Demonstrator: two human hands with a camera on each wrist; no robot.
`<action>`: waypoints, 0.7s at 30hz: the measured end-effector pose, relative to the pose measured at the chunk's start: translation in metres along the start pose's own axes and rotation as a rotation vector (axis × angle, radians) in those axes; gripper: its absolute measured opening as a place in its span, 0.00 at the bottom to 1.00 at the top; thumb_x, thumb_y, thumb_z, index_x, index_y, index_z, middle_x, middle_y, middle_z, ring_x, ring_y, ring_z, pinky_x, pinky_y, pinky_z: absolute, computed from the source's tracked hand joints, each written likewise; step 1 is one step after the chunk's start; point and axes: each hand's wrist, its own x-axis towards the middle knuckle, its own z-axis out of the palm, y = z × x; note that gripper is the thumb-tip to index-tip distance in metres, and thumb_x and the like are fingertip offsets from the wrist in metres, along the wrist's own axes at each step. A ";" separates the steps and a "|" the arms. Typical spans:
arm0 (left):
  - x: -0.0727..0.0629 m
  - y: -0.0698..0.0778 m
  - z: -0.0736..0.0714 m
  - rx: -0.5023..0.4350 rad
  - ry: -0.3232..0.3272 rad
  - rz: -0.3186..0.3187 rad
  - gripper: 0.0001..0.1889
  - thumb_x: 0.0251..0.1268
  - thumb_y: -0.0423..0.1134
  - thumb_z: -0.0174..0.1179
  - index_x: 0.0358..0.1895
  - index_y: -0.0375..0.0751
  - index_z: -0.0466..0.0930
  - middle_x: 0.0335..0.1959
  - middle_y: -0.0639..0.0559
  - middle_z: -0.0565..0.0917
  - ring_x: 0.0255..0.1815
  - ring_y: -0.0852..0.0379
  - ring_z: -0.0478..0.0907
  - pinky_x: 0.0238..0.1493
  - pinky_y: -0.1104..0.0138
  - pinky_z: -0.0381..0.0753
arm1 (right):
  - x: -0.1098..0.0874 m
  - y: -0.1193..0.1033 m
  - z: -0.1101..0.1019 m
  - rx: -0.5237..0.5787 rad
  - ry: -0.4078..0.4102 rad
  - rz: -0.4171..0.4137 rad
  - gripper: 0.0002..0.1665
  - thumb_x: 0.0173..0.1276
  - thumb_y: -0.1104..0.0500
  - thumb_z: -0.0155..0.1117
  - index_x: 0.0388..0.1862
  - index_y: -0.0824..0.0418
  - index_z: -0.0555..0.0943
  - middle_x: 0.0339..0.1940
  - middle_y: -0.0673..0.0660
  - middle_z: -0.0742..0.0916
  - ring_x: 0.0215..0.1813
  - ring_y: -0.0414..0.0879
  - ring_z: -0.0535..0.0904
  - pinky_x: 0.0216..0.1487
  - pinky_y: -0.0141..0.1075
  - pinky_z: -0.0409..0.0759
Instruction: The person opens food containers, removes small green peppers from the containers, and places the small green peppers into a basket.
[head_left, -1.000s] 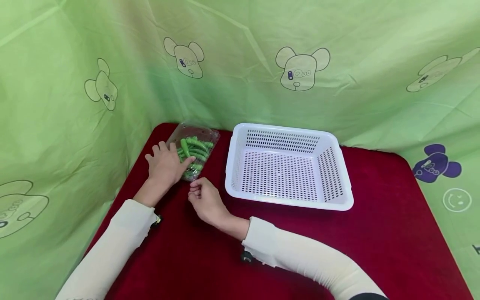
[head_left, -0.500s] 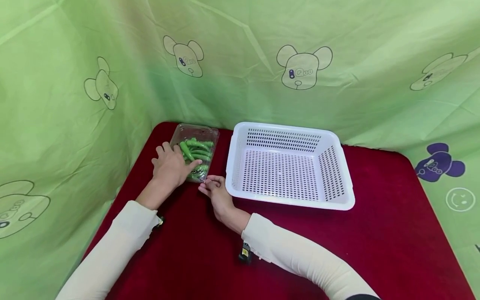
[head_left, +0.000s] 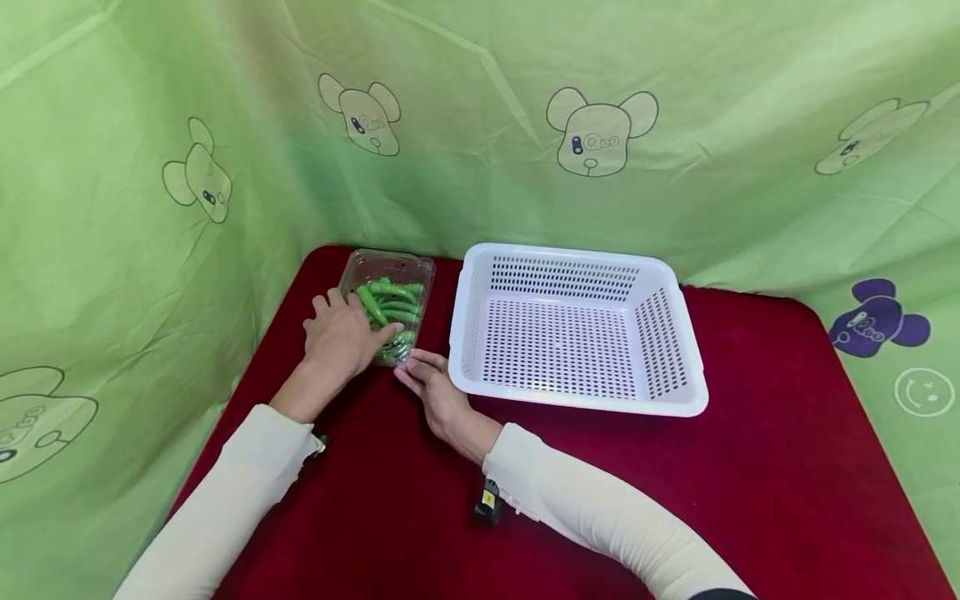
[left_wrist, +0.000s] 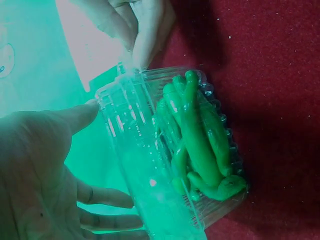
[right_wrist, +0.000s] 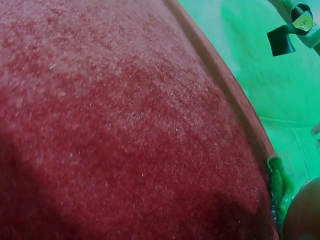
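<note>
A clear plastic box (head_left: 386, 264) of green chili peppers (head_left: 399, 308) sits at the far left of the table. My left hand (head_left: 335, 335) is spread over its left side, thumb and fingers extended. In the left wrist view, that thumb (left_wrist: 82, 116) meets the edge of the clear plastic (left_wrist: 122, 120), with the other fingers along its side. My right hand (head_left: 442, 397) pinches the box's near right corner; its fingers (left_wrist: 145, 42) show at that corner in the left wrist view. The right wrist view catches only a sliver of the peppers (right_wrist: 276, 184).
A white perforated basket (head_left: 577, 402) stands right of the box, close to my right hand. Red cloth (head_left: 600, 508) covers the table. Green printed curtain (head_left: 480, 167) hangs behind it and along both sides.
My right hand has shifted right and forward, and its fingers now pinch the box's corner. The box has turned slightly, its near end swinging right. My left hand has moved slightly right.
</note>
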 end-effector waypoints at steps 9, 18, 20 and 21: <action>-0.011 -0.017 0.004 -0.100 0.115 0.409 0.33 0.70 0.46 0.66 0.68 0.23 0.71 0.73 0.26 0.66 0.75 0.30 0.63 0.71 0.40 0.73 | 0.004 0.002 0.002 0.013 0.013 -0.020 0.16 0.75 0.74 0.53 0.59 0.74 0.74 0.44 0.55 0.81 0.45 0.42 0.85 0.64 0.38 0.84; -0.014 -0.035 0.029 -0.168 0.374 0.818 0.20 0.60 0.29 0.72 0.56 0.30 0.83 0.63 0.34 0.82 0.68 0.37 0.77 0.65 0.47 0.81 | 0.007 0.003 0.003 0.036 0.061 -0.056 0.14 0.72 0.75 0.56 0.55 0.72 0.77 0.45 0.55 0.83 0.44 0.41 0.85 0.59 0.35 0.86; -0.013 -0.038 0.034 -0.143 0.449 0.891 0.16 0.58 0.27 0.72 0.50 0.30 0.85 0.58 0.34 0.85 0.64 0.37 0.81 0.62 0.48 0.84 | 0.007 0.004 0.004 0.042 0.062 -0.064 0.14 0.72 0.75 0.56 0.55 0.73 0.77 0.46 0.55 0.83 0.44 0.41 0.85 0.60 0.36 0.86; -0.013 -0.040 0.037 -0.130 0.482 0.925 0.14 0.57 0.26 0.72 0.47 0.30 0.86 0.57 0.34 0.85 0.62 0.36 0.82 0.61 0.48 0.84 | 0.007 0.005 0.004 0.041 0.059 -0.069 0.15 0.72 0.74 0.56 0.56 0.73 0.77 0.47 0.56 0.83 0.45 0.41 0.85 0.60 0.36 0.86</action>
